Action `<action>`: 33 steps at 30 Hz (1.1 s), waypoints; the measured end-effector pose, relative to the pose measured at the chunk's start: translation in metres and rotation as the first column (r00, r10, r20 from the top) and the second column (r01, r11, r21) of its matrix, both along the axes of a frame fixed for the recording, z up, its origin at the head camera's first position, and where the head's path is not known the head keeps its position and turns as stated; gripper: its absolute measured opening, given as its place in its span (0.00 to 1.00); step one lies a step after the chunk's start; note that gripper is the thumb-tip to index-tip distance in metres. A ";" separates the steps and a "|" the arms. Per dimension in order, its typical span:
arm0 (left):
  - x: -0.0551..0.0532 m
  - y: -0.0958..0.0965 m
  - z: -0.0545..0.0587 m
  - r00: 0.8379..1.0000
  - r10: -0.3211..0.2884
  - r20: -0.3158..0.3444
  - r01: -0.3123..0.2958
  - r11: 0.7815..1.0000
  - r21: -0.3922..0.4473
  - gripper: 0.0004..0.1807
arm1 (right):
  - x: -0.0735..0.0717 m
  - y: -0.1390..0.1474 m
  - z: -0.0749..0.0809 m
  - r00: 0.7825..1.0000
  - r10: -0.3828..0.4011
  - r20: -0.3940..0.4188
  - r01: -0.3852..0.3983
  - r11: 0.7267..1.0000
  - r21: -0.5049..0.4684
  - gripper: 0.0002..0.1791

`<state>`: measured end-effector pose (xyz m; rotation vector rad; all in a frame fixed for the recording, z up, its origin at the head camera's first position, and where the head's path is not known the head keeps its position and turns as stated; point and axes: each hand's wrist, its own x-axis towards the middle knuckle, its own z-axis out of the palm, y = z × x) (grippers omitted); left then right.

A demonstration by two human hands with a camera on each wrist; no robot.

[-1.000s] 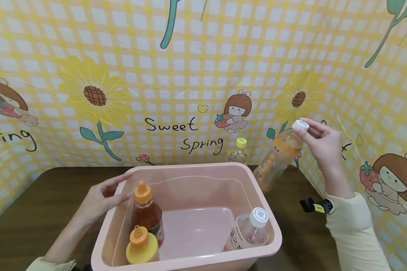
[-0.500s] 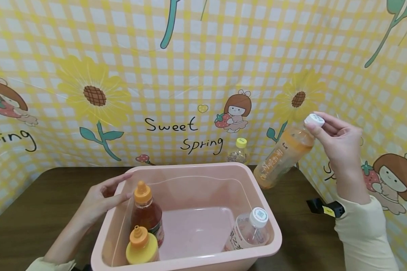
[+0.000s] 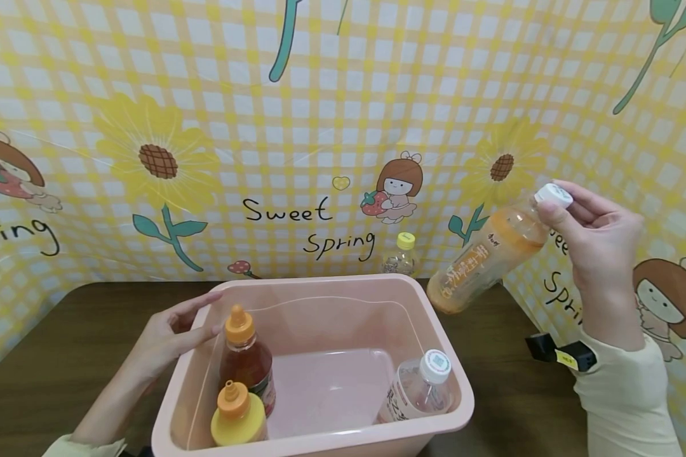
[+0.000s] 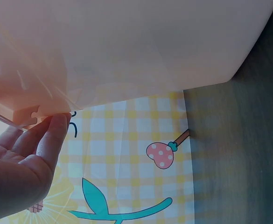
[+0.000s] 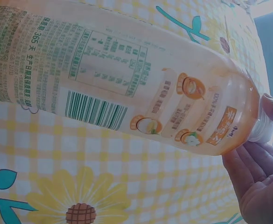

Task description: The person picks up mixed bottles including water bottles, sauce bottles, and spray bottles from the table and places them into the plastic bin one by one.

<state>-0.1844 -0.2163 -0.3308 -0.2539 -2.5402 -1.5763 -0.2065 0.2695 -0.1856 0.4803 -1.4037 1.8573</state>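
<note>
My right hand pinches a clear plastic bottle by its white cap, holding it tilted beyond the tub's right side. Its orange label fills much of the right wrist view, with the fingers at the neck. My left hand grips the left rim of a pink plastic tub; in the left wrist view the fingers bend up under that rim. Inside the tub's left end stand a brown-red squeeze bottle with an orange top and a yellow squeeze bottle. A white-capped clear bottle leans at the right end.
Behind the tub stands a yellow-capped clear bottle, its lower part hidden by the rim. The tub rests on a dark wooden table. A yellow checked cloth hangs at the back and right.
My right hand has moved right and slightly up in the head view, carrying the bottle, which now leans further over. The left hand and the tub have stayed put.
</note>
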 end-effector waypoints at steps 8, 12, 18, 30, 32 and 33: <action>0.000 0.000 0.000 1.000 -0.013 -0.020 0.014 1.000 0.016 0.29 | 0.006 -0.001 0.005 0.996 0.058 -0.067 -0.063 0.995 -0.078 0.15; 0.000 0.001 0.000 1.000 -0.019 -0.023 0.020 0.999 0.029 0.29 | 0.008 0.000 0.006 0.990 0.103 -0.101 -0.113 0.988 -0.103 0.14; -0.001 0.001 0.002 0.999 -0.021 -0.026 0.022 0.999 0.041 0.29 | 0.007 -0.003 0.007 0.971 0.205 -0.121 -0.219 0.968 -0.122 0.12; -0.002 -0.001 -0.001 0.999 -0.027 -0.028 0.028 0.997 0.065 0.29 | 0.006 -0.020 -0.002 0.946 0.312 -0.089 -0.319 0.944 -0.078 0.11; -0.001 -0.001 -0.001 0.999 -0.025 -0.022 0.026 0.998 0.057 0.29 | 0.005 -0.024 -0.005 0.943 0.322 -0.078 -0.327 0.943 -0.057 0.11; -0.001 0.000 0.000 1.000 -0.025 -0.020 0.026 0.998 0.053 0.29 | 0.005 -0.026 -0.006 0.942 0.329 -0.073 -0.332 0.942 -0.043 0.11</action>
